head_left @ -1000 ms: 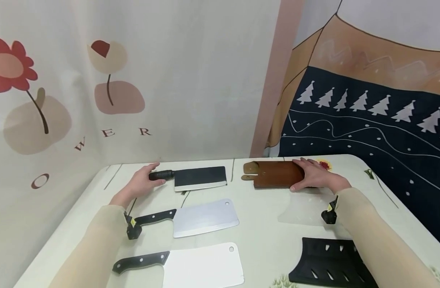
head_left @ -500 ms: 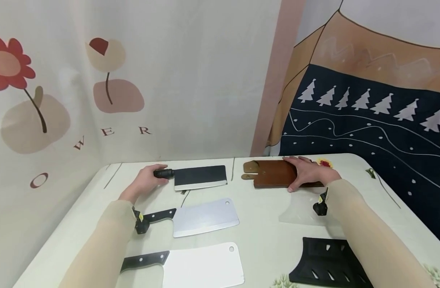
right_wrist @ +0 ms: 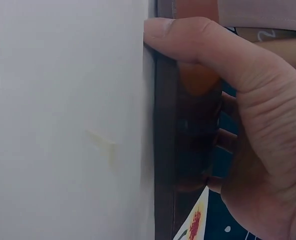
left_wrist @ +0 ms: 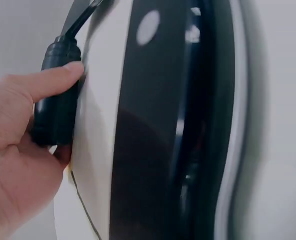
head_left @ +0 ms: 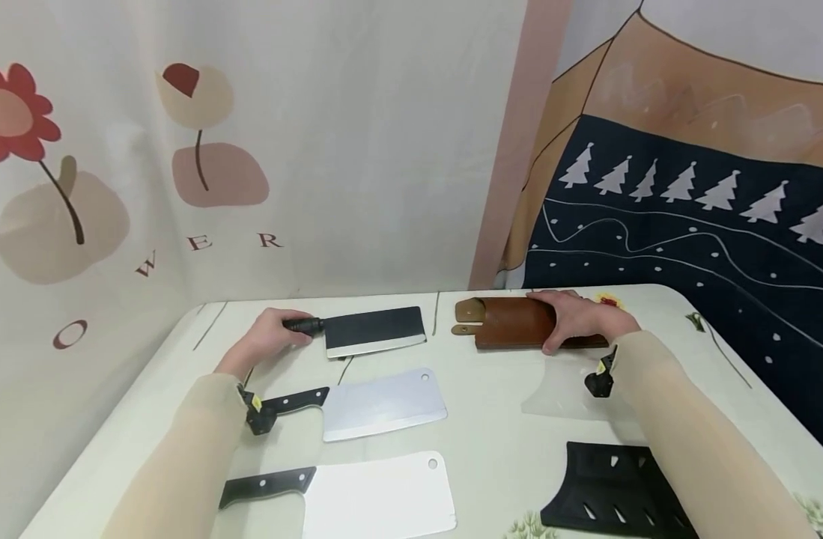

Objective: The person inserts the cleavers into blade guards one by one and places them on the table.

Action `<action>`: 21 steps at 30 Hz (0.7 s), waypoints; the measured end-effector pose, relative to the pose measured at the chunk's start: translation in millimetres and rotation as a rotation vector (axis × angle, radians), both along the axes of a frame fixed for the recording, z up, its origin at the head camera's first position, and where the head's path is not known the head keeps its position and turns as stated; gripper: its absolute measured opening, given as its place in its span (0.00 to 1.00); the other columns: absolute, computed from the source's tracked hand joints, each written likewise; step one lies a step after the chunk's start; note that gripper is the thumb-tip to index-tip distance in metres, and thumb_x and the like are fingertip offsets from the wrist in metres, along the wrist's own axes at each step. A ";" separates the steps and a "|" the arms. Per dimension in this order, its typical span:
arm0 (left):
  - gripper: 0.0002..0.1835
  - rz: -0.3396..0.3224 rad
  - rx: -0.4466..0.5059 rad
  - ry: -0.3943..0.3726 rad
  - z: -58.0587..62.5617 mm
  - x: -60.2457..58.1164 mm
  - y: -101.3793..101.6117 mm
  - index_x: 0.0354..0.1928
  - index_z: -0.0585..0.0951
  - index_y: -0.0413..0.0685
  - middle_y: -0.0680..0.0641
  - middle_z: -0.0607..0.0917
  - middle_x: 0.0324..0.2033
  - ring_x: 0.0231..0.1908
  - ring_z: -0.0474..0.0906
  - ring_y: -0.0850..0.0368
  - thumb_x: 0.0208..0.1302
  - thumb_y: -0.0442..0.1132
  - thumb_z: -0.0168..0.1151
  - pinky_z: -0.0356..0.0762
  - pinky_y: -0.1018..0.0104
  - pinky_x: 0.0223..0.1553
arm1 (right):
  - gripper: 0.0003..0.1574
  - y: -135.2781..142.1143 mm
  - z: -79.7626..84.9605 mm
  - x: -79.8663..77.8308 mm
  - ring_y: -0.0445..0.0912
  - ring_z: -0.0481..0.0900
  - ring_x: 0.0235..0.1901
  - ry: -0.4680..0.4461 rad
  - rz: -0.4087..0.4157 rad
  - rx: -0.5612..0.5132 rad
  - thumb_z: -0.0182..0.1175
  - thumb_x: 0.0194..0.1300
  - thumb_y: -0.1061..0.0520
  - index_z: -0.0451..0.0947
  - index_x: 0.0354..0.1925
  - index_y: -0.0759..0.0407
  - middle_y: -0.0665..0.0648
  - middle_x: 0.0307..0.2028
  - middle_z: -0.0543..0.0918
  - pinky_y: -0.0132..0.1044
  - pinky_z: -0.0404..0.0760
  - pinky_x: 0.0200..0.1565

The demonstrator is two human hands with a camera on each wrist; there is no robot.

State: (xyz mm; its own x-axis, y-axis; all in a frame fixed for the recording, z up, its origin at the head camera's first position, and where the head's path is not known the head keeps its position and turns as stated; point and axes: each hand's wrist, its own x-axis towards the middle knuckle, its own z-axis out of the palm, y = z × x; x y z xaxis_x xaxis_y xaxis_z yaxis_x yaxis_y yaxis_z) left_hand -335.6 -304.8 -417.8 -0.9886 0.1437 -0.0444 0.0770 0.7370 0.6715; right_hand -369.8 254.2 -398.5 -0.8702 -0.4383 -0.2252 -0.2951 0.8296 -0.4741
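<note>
- Head view: one black-bladed cleaver [head_left: 374, 332], one silver cleaver [head_left: 384, 404] and one white-bladed cleaver [head_left: 380, 495] are lying back to front on the table [head_left: 485, 442], making three. To their right, one brown sheath [head_left: 515, 322], one translucent sheet [head_left: 562, 388] and one black slotted cover [head_left: 606, 486] are lying. The left hand [head_left: 269, 335] is gripping the black-bladed cleaver's handle; the right hand [head_left: 576, 318] is spanning the brown sheath. Work is seemingly just beginning: all three blades are lying bare, sheath and cleaver are sitting apart, and the other four things are lying unhandled.
- Left wrist view: the thumb is pressing along the gripped handle [left_wrist: 55, 117], while one riveted handle [left_wrist: 150, 105] is filling the foreground.
- Right wrist view: the thumb and curled fingers are clasping opposite edges of the sheath.
</note>
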 end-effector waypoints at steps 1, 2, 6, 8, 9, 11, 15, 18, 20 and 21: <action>0.28 -0.006 0.018 -0.009 1.6 1.6 -0.6 0.63 0.79 0.35 0.29 0.78 0.62 0.62 0.72 0.30 0.61 0.35 0.73 0.64 0.36 0.64 | 0.73 0.5 0.0 0.2 0.67 0.57 0.65 0.013 0.005 0.000 0.83 0.41 0.49 0.54 0.78 0.61 0.70 0.70 0.63 0.70 0.65 0.62; 0.29 -0.012 0.034 -0.017 2.8 2.9 -1.1 0.64 0.78 0.35 0.29 0.77 0.62 0.62 0.72 0.31 0.62 0.35 0.73 0.64 0.36 0.64 | 0.73 0.9 0.1 0.6 0.67 0.57 0.65 0.018 0.001 -0.005 0.83 0.41 0.49 0.55 0.78 0.60 0.69 0.70 0.63 0.70 0.65 0.62; 0.31 -0.015 0.091 -0.043 5.2 7.2 -4.6 0.66 0.77 0.35 0.30 0.76 0.64 0.61 0.72 0.34 0.63 0.37 0.73 0.66 0.42 0.63 | 0.72 1.6 -0.2 2.2 0.67 0.57 0.65 0.017 0.004 -0.021 0.83 0.42 0.50 0.55 0.78 0.60 0.69 0.70 0.64 0.70 0.65 0.62; 0.31 -0.015 0.111 -0.046 5.5 7.3 -4.7 0.67 0.77 0.36 0.31 0.76 0.64 0.61 0.73 0.36 0.63 0.37 0.72 0.66 0.45 0.62 | 0.72 4.0 0.7 3.7 0.66 0.57 0.65 0.014 0.003 -0.024 0.83 0.42 0.50 0.55 0.78 0.59 0.68 0.70 0.64 0.69 0.65 0.62; 0.31 -0.011 0.122 -0.046 5.4 7.3 -4.8 0.67 0.77 0.36 0.31 0.77 0.64 0.61 0.73 0.36 0.63 0.37 0.72 0.65 0.46 0.62 | 0.71 5.0 0.8 3.9 0.66 0.57 0.65 0.018 0.005 -0.018 0.83 0.43 0.49 0.56 0.78 0.59 0.68 0.70 0.64 0.69 0.66 0.62; 0.30 -0.011 0.138 -0.045 5.7 8.3 -4.9 0.67 0.77 0.36 0.32 0.77 0.64 0.62 0.73 0.37 0.64 0.37 0.72 0.65 0.46 0.63 | 0.71 6.4 1.3 4.6 0.66 0.57 0.65 0.020 0.006 -0.011 0.83 0.43 0.49 0.56 0.78 0.59 0.67 0.70 0.65 0.69 0.66 0.62; 0.29 -0.004 0.159 -0.035 4.1 9.7 -5.4 0.66 0.77 0.35 0.33 0.78 0.63 0.63 0.73 0.38 0.64 0.37 0.72 0.64 0.47 0.63 | 0.70 8.0 2.1 5.7 0.65 0.57 0.65 0.010 0.000 -0.012 0.83 0.43 0.48 0.58 0.78 0.57 0.66 0.69 0.66 0.68 0.66 0.62; 0.29 -0.001 0.161 -0.017 2.6 10.0 -5.0 0.65 0.78 0.35 0.34 0.80 0.61 0.62 0.74 0.40 0.64 0.37 0.72 0.66 0.52 0.61 | 0.70 9.9 3.1 7.1 0.66 0.57 0.65 0.000 -0.003 -0.031 0.83 0.44 0.49 0.58 0.78 0.57 0.66 0.69 0.67 0.68 0.66 0.62; 0.29 -0.002 0.168 -0.005 1.8 9.5 -3.6 0.65 0.78 0.36 0.35 0.81 0.60 0.60 0.75 0.43 0.64 0.37 0.73 0.67 0.56 0.58 | 0.69 12.4 3.4 8.4 0.65 0.57 0.65 -0.004 -0.011 -0.034 0.83 0.44 0.50 0.58 0.78 0.57 0.66 0.69 0.66 0.68 0.65 0.62; 0.29 -0.004 0.171 0.001 1.6 9.1 -2.3 0.65 0.78 0.36 0.35 0.81 0.60 0.60 0.75 0.44 0.63 0.37 0.73 0.68 0.57 0.57 | 0.69 13.7 3.9 9.5 0.65 0.57 0.65 -0.004 -0.015 -0.032 0.83 0.44 0.50 0.58 0.78 0.57 0.66 0.69 0.66 0.68 0.65 0.62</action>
